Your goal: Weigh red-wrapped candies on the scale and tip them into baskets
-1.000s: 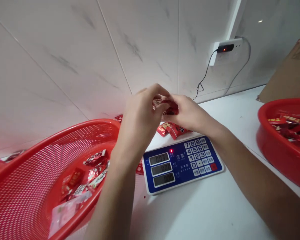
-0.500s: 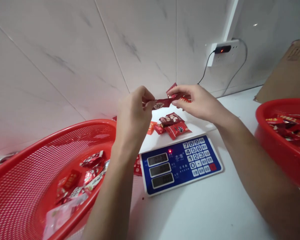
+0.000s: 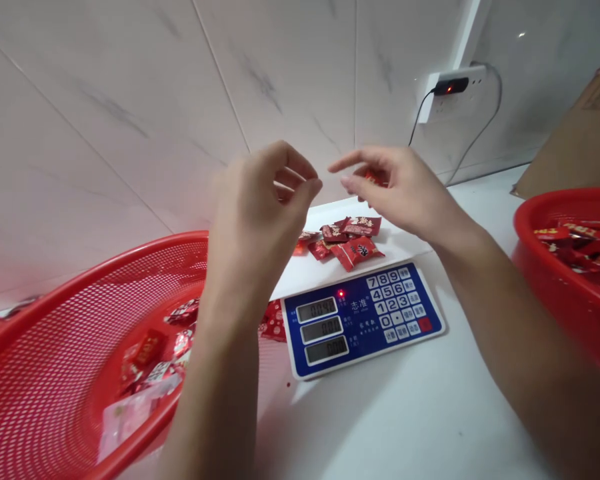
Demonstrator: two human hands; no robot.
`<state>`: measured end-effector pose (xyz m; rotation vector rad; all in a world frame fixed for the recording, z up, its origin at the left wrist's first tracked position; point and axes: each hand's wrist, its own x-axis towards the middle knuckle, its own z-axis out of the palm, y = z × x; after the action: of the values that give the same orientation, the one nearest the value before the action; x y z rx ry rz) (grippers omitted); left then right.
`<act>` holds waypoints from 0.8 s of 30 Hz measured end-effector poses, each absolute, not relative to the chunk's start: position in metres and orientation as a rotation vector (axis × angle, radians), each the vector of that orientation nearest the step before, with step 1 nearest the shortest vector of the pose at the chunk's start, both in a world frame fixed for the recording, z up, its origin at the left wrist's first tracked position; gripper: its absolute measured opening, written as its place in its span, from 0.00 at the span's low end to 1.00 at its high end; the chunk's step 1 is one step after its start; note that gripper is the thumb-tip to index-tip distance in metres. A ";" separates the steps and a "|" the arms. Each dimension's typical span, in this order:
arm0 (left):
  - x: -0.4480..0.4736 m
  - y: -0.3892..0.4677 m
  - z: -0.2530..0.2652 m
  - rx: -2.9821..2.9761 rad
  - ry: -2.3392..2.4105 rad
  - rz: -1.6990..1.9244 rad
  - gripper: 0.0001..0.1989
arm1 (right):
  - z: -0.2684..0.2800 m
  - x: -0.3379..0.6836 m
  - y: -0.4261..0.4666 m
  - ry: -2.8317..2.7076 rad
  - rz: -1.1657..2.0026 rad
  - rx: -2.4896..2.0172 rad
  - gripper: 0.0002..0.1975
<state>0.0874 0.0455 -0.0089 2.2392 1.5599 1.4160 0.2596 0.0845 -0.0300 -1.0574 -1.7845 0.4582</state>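
Note:
My left hand (image 3: 267, 207) hovers above the left side of a digital scale (image 3: 363, 327), thumb and forefinger brought together, with nothing visible between them. Over the far right of the white weighing pan (image 3: 405, 248) is my right hand (image 3: 405, 187). Its curled lower fingers hold a red candy packet (image 3: 377, 177), mostly hidden by the hand, while thumb and forefinger stay apart. Several red and maroon candy packets (image 3: 359, 252) lie in a small pile on the pan, below both hands. The scale's displays are lit, with a red light above them.
A red mesh basket (image 3: 25, 340) with some packets stands at the left. Another red basket (image 3: 535, 230), full of packets, is on the right. Behind it leans a cardboard box (image 3: 575, 143). A power strip (image 3: 453, 97) with cables hangs on the tiled wall.
The maroon packet stretched between both hands has been let go, and a maroon packet now lies on top of the pile. Both hands have lifted slightly, and my right hand's forefinger has extended.

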 end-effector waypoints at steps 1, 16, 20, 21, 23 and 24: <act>0.089 0.041 -0.005 2.234 1.532 1.446 0.02 | -0.026 0.259 0.080 -1.750 0.459 -1.005 0.10; 0.095 0.030 -0.002 2.207 1.345 1.384 0.08 | -0.027 0.228 0.052 -1.613 0.808 -0.741 0.23; 0.087 0.034 -0.005 2.211 1.494 1.249 0.12 | -0.029 0.238 0.057 -1.749 0.668 -0.887 0.26; 0.084 0.036 -0.006 2.232 1.571 1.188 0.12 | -0.027 0.250 0.060 -1.839 0.573 -0.981 0.26; 0.078 0.040 -0.010 2.280 1.716 1.024 0.12 | -0.024 0.287 0.068 -2.027 0.331 -1.284 0.21; 0.075 0.043 -0.012 2.296 1.756 0.942 0.11 | -0.023 0.311 0.070 -2.085 0.210 -1.464 0.18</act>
<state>0.0751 0.0431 -0.0121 2.2958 1.7561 0.9420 0.3111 0.0695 -0.0226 -1.4640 -2.0850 0.2101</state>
